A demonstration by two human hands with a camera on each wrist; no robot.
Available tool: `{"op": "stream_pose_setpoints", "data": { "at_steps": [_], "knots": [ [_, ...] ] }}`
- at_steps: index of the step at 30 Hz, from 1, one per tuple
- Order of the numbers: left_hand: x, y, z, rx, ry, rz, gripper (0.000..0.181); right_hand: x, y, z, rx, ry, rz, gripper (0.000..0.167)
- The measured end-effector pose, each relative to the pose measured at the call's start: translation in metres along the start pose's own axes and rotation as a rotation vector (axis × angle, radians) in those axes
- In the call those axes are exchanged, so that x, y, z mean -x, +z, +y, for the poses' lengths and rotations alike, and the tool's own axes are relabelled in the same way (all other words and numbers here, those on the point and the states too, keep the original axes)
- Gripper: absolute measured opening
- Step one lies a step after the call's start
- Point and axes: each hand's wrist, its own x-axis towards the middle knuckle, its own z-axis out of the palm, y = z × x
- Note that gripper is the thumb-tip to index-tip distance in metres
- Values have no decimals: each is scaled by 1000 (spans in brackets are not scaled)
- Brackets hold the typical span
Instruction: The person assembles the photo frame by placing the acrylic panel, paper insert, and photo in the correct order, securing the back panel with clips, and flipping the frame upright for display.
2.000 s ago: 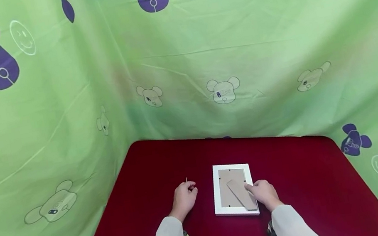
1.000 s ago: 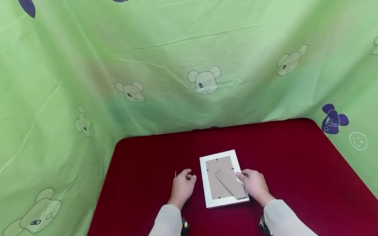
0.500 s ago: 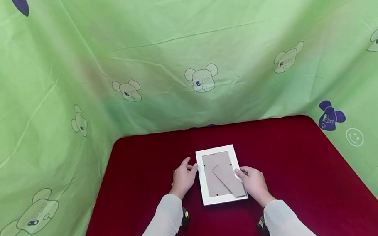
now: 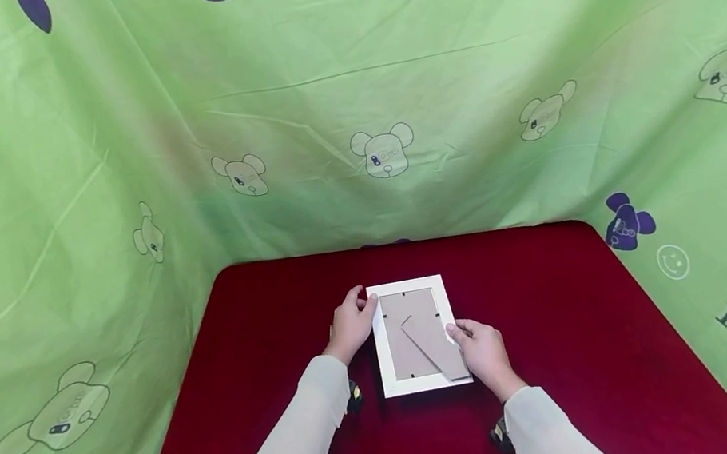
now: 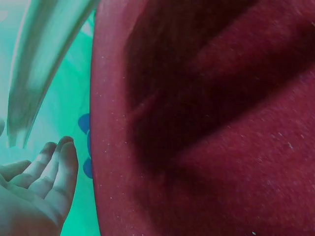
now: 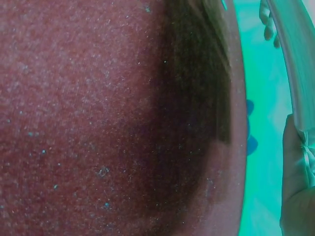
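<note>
A white picture frame (image 4: pixel 423 383) is held back side up above the red table, its brown backing board (image 4: pixel 414 348) facing me. Small dark tabs sit around the board, and a stand leg (image 4: pixel 447 358) slants across its lower right. My right hand (image 4: pixel 486 351) grips the frame's right edge, thumb on top; in the right wrist view its fingers lie under the frame (image 6: pixel 295 64). At the upper left edge is my left hand (image 4: pixel 352 325), its thumb at the border. The left wrist view shows its fingers (image 5: pixel 61 177) extended and apart from the frame (image 5: pixel 42 73).
The red table (image 4: pixel 273 292) has rounded far corners. Green printed cloth (image 4: pixel 313 106) hangs behind it and along both sides. The frame and hands cast dark shadows on the tabletop (image 5: pixel 221 172).
My left hand has moved up and right to the frame's upper left edge. My right hand has kept its grip, and the frame has straightened and shifted left and up in view.
</note>
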Motion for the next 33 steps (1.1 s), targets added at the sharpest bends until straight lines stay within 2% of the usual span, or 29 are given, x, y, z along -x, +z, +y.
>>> {"op": "stream_pose_setpoints", "data": {
  "at_steps": [4,11,14,20,25,33],
  "knots": [
    [-4,-1,2,54,-29,-18,63,1,-2,0,-23,8,14,36],
    [-9,-1,5,354,-61,-93,55,3,-4,2,-41,0,20,35],
    [-10,0,4,419,-78,-115,51,6,-4,3,-35,-6,27,35],
    [-9,1,3,425,-108,-156,48,10,-3,6,-49,-9,32,33],
    [-8,3,3,426,-116,-158,39,11,-1,9,-58,5,38,32],
    [-5,1,2,494,-134,-199,31,11,0,15,-54,16,37,33]
  ]
}}
